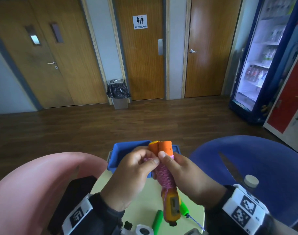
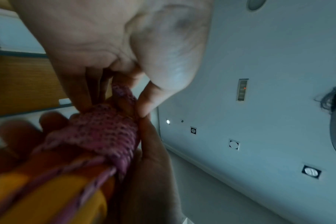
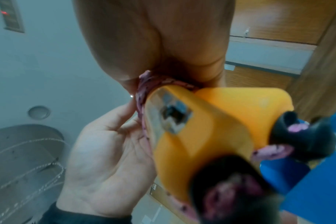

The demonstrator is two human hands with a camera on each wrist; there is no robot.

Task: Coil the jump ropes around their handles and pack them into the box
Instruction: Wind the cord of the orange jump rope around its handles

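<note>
A pair of orange jump-rope handles (image 1: 163, 148) is held upright above the small table, with pink rope (image 1: 163, 175) coiled tightly round their middle. My right hand (image 1: 178, 170) grips the bundle, thumb on the front. My left hand (image 1: 138, 167) pinches the loose pink rope end (image 1: 149, 159) beside the coil. In the left wrist view the pink coil (image 2: 104, 133) sits under my fingers. The handles' yellow-orange lower ends (image 3: 211, 121) with black tips fill the right wrist view. The blue box (image 1: 126, 150) stands open just behind the bundle. A second rope with green handles (image 1: 157, 219) lies on the table.
The pale green table (image 1: 141, 200) is small and sits between a pink chair (image 1: 34, 184) and a blue chair (image 1: 255, 158). A white-capped bottle (image 1: 250, 181) stands at the right. A black object (image 1: 73, 192) lies at the left. Doors, a bin and fridges stand beyond.
</note>
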